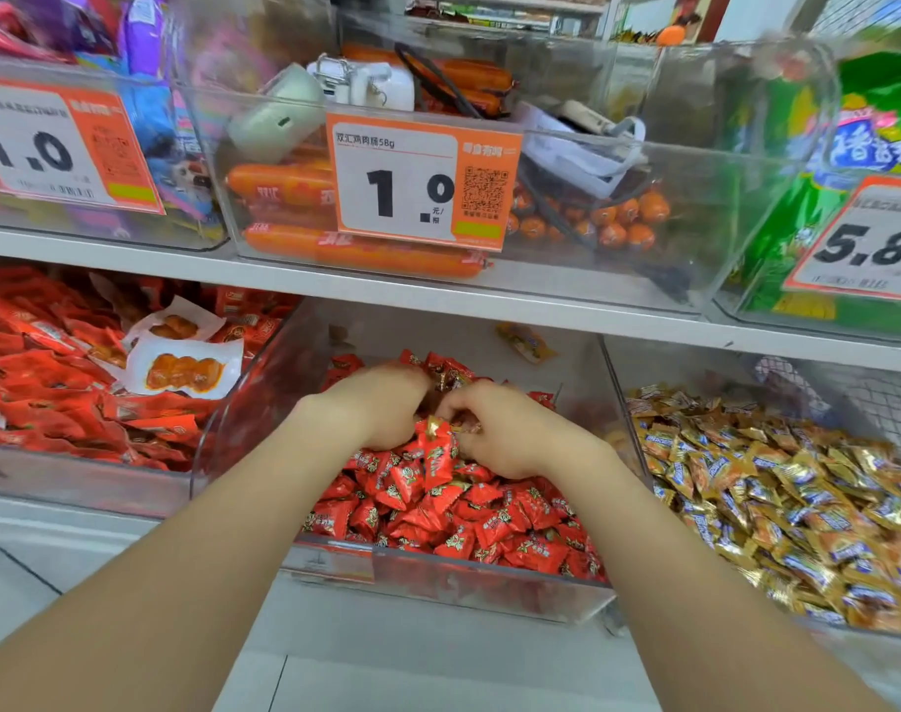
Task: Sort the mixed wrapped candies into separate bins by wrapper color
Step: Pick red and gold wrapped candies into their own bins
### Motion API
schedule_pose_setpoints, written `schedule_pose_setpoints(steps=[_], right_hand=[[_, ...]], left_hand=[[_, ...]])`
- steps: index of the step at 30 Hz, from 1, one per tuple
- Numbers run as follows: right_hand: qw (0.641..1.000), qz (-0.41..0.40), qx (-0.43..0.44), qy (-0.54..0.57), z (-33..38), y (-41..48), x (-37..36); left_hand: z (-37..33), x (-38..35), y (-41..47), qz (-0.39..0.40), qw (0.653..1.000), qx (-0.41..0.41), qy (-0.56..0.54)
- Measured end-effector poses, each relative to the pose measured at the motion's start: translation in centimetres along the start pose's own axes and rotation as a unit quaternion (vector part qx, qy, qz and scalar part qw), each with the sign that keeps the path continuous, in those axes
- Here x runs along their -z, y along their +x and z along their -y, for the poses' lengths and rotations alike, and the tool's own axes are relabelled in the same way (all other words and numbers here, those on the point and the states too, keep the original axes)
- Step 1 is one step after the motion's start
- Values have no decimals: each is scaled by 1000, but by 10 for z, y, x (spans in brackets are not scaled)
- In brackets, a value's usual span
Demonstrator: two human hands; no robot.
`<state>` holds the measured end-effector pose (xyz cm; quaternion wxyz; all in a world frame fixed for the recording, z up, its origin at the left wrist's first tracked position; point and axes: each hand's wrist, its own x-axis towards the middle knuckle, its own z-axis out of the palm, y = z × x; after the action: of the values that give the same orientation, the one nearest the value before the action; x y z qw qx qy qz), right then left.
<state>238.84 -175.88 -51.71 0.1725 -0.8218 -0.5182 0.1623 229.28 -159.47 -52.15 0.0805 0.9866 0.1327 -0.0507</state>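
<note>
A clear middle bin (489,588) on the lower shelf holds a heap of red wrapped candies (438,511). Both my hands are down in this heap near its back. My left hand (381,403) has its fingers curled into the red candies. My right hand (510,434) is beside it, fingers curled around a small gold-wrapped candy (466,429) among the red ones. The fingertips of both hands are partly hidden by wrappers. To the right, another clear bin (638,444) is filled with gold and blue wrapped candies (777,501).
On the left a bin holds red snack packets (53,382) and two white packets (181,367). The upper shelf carries bins of orange sausages (284,187), green bags (848,146) and orange price tags (417,182). One yellow candy (525,341) lies at the back of the middle bin.
</note>
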Motion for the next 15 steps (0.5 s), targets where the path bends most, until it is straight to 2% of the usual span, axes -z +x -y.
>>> schedule_pose_setpoints(steps=[5,9,15], right_hand=[[994,20,-12,106,4,-9,11],[976,-10,-53,213,0,-24,24],[966,0,-84,245,-2,-45,25]], left_hand=[[1,14,-18,74,997,13,13],[3,15,-25,26,999,17,20],[0,16,-39,27,996,-39,-73]])
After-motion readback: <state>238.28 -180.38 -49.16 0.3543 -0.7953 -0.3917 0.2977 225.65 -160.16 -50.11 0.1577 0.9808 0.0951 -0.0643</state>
